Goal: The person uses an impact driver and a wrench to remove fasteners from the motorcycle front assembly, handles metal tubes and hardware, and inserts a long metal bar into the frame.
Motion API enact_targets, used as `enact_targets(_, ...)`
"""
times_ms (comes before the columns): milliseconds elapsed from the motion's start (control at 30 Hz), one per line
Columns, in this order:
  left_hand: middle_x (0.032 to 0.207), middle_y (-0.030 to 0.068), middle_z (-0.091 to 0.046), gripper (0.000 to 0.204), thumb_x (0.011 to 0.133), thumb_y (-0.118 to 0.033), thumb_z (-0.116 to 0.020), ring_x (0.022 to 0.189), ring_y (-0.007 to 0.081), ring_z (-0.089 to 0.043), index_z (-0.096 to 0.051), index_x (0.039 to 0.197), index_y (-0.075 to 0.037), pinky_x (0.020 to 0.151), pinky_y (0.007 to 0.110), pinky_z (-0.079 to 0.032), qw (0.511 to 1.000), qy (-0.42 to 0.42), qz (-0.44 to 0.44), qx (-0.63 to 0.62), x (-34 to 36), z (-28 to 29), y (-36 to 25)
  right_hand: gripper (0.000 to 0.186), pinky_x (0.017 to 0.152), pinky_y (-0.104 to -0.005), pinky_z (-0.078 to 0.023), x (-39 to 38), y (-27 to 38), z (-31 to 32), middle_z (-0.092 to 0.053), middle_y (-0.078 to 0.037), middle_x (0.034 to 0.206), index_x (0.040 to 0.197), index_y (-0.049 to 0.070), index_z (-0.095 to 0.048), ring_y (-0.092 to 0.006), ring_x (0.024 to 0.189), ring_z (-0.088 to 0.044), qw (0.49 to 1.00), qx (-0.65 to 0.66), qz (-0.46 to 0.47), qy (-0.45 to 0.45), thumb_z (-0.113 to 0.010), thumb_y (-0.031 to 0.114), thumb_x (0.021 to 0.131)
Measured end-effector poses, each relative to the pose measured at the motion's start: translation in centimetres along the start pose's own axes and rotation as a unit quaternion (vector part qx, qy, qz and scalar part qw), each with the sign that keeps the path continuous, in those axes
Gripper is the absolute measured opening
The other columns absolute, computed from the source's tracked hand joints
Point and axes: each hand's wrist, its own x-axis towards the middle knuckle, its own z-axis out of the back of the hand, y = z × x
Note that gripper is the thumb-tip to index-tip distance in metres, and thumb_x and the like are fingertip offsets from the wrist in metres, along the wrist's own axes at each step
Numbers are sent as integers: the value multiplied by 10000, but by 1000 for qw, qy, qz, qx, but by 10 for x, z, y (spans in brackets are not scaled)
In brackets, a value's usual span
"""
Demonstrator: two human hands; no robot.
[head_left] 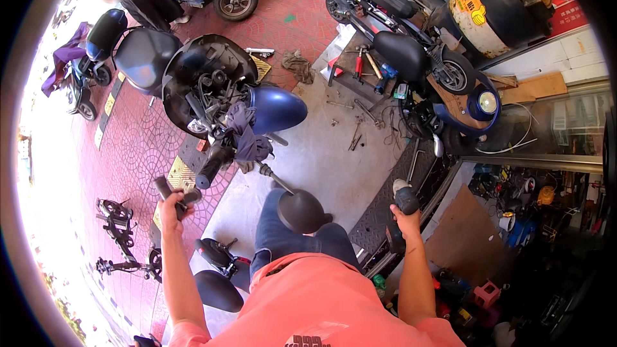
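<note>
My left hand (171,212) grips a black cylindrical grip-like part (163,186), with another short dark piece beside it. My right hand (406,220) is closed on a cordless power tool (405,196) with a dark body and grey head. In front of me stands a partly stripped blue scooter (270,109), its dark inner parts and cables exposed. A grey rag (244,132) hangs on its handlebar (212,164). A round black mirror (299,211) on a stalk reaches toward my legs, between my two hands.
Another scooter (398,51) stands right, beside a tool-laden bench (340,74) and scattered floor tools (355,138). Parked scooters (228,0) and a person (148,3) are at upper left. Folded small bikes (119,238) lie lower left. A cluttered shop opening (488,231) is right.
</note>
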Motion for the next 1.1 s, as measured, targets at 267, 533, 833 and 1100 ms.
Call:
enact_targets(267, 940, 123, -714, 284, 771, -85, -746, 697, 220, -700, -726, 1037, 14, 690, 356, -586, 964, 126, 51, 228, -30, -103, 180, 508, 792, -432, -567, 133, 56, -69, -776, -167, 930, 1027, 5, -763, -312, 864, -751, 968, -188, 160, 43, -912, 416, 769)
enact_targets(533, 1132, 175, -707, 318, 691, -171, -794, 1037, 356, -711, -800, 994, -75, 925, 418, -564, 890, 156, -169, 395, -46, -292, 240, 483, 706, -384, -561, 341, 69, -259, -751, -108, 868, 1008, -12, -730, -213, 743, -706, 965, -47, 192, 170, -928, 371, 789)
enact_targets(833, 1301, 125, -662, 340, 725, -214, -755, 1056, 380, -694, -778, 1044, -100, 971, 431, -550, 907, 67, -206, 361, 187, -484, 472, 414, 874, -355, -538, 551, -20, -495, -718, -48, 1052, 1164, 28, -696, -160, 940, -664, 872, 75, 320, 364, -893, 227, 859)
enact_targets(1100, 1275, 69, -617, 297, 749, -189, -740, 1048, 404, -649, -794, 1040, -206, 923, 479, -574, 856, 104, -249, 440, 259, -581, 627, 425, 953, -352, -520, 619, -114, -518, -740, -83, 1144, 1207, 2, -702, -187, 1046, -678, 803, 26, 452, 388, -853, 249, 897)
